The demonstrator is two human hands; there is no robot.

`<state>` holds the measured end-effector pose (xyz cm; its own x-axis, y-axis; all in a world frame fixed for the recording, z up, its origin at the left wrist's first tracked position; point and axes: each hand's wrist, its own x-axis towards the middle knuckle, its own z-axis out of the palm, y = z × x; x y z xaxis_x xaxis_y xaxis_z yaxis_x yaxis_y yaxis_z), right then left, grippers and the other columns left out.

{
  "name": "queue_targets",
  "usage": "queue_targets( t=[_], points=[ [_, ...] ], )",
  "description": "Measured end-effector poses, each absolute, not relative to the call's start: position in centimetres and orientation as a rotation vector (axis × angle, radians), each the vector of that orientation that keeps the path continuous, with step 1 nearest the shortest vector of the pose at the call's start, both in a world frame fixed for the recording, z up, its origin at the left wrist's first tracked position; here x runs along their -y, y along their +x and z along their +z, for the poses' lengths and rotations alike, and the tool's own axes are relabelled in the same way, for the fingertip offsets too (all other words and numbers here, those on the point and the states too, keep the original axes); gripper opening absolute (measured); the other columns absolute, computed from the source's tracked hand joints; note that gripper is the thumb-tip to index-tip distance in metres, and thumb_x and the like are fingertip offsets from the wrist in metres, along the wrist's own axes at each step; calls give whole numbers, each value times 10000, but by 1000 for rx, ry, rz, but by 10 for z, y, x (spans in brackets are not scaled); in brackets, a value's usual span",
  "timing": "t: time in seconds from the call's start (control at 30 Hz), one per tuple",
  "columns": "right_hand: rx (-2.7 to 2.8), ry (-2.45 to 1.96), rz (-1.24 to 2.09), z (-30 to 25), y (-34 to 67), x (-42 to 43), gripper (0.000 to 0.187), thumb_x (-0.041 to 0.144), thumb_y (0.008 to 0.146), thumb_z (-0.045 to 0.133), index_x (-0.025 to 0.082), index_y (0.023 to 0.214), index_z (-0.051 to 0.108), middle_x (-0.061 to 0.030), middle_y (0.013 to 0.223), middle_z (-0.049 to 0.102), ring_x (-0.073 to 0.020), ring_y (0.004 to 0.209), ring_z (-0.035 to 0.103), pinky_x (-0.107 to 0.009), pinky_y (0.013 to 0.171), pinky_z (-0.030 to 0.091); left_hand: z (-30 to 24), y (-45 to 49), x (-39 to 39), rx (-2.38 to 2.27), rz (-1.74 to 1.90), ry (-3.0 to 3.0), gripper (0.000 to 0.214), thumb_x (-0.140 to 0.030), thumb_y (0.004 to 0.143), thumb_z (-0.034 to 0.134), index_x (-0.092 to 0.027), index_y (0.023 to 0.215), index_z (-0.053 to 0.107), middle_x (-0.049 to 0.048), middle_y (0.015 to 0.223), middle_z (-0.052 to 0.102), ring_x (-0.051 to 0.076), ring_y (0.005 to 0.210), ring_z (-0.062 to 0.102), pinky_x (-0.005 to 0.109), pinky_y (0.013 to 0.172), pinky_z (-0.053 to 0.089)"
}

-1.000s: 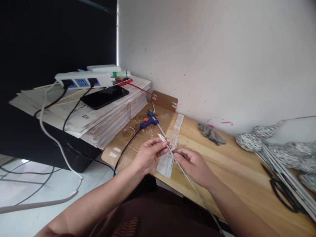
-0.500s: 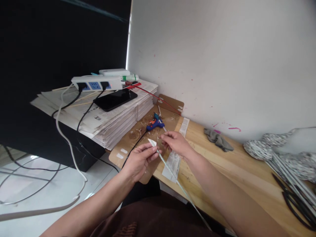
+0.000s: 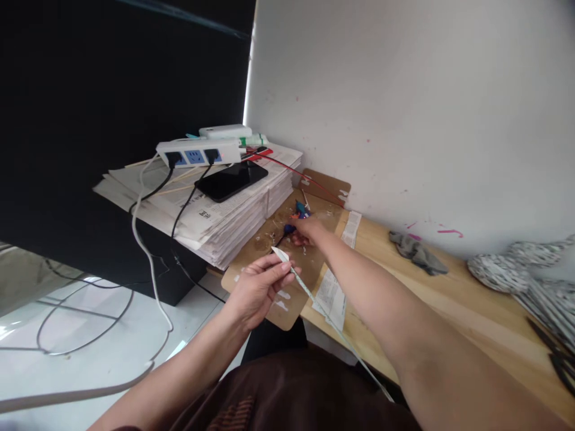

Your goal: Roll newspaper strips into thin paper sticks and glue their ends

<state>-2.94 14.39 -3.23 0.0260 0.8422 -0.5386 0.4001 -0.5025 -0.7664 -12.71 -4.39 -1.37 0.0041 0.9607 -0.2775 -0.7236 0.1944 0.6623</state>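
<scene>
A long thin rolled-paper stick point(image 3: 303, 286) is pinched between the thumb and fingers of my left hand point(image 3: 258, 287). Its white pointed paper tip point(image 3: 280, 254) sticks out past the fingertips, and the rest slopes down to the right over my lap. Farther off, my right hand point(image 3: 309, 231) has its fingers closed around a blue hot glue gun point(image 3: 301, 209), which lies at the brown board. The hand hides most of the gun; its teal front and blue handle end show. Bits of dried glue dot the brown board point(image 3: 269, 239).
On the left, a paper stack point(image 3: 242, 230) carries a black phone point(image 3: 233, 181) and a white power strip point(image 3: 197, 152) with trailing cords. A grey cloth point(image 3: 417, 252), black scissors point(image 3: 557, 353) and rolled-paper bundles point(image 3: 489, 266) lie rightward on the wooden table point(image 3: 404, 299).
My right hand has moved away from the stick's tip to the glue gun and closed on it. The left hand keeps its hold on the stick. The view has swung slightly left.
</scene>
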Motion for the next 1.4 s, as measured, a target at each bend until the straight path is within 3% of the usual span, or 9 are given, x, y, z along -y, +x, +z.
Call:
queue_targets(
  t=[0.13,0.23,0.4,0.63,0.73,0.87,1.07,1.2,1.4],
  points=[
    [1118,-1772,1610,-19,-30,-128,251,385,882,511,158,781,544,1,420,527,-129,325,511,-181,275,299,-12,-132,47,-773,1359,390,211,-73,671,779,-94,873,722,61,802,721,181,788,720,171,689,591],
    [1062,-1535,1750,-4,-28,-107,295,369,920,403,157,759,530,-21,532,597,-102,405,557,-159,324,362,-12,-135,49,-766,1360,407,226,-75,673,778,-99,891,724,60,815,721,189,818,718,171,705,589],
    [1019,-1196,1885,21,-28,-68,230,295,893,418,148,765,538,-32,661,650,-103,500,614,-162,373,419,-7,-139,52,-755,1354,417,204,-78,687,769,-104,883,721,54,810,716,172,805,716,164,704,586],
    [1236,-998,1435,41,0,-23,242,288,749,675,191,924,539,7,761,659,-127,516,633,-219,454,486,7,-144,55,-743,1363,429,171,-76,690,765,-97,853,718,55,779,706,152,763,711,154,675,585],
    [1193,-940,1535,42,23,-10,203,243,735,652,189,875,515,-6,815,660,-111,479,594,-197,390,396,8,-143,49,-754,1381,441,196,-70,693,760,-99,882,719,58,788,707,147,764,709,156,687,585],
    [1217,-942,1601,40,51,8,156,257,784,620,185,826,488,7,681,620,-67,429,483,-178,391,285,6,-137,38,-760,1391,466,209,-78,687,766,-103,890,719,52,794,705,139,766,704,160,698,584],
    [1397,-1111,1404,36,83,39,276,459,900,516,188,932,555,28,584,517,-92,499,456,-213,474,362,10,-120,26,-776,1381,512,185,-94,679,773,-95,853,712,43,785,698,107,723,679,161,682,578],
    [1628,-1230,1184,36,94,52,284,452,871,562,173,827,589,11,588,529,-114,537,490,-239,522,414,12,-110,22,-785,1378,543,190,-121,675,783,-100,846,705,39,790,700,102,714,673,172,686,578],
    [1832,-1311,780,38,97,57,240,375,855,582,178,968,659,-21,710,630,-152,621,557,-271,586,466,15,-102,21,-768,1384,556,200,-140,658,798,-112,833,703,34,784,711,103,722,679,177,698,570]
  ],
)
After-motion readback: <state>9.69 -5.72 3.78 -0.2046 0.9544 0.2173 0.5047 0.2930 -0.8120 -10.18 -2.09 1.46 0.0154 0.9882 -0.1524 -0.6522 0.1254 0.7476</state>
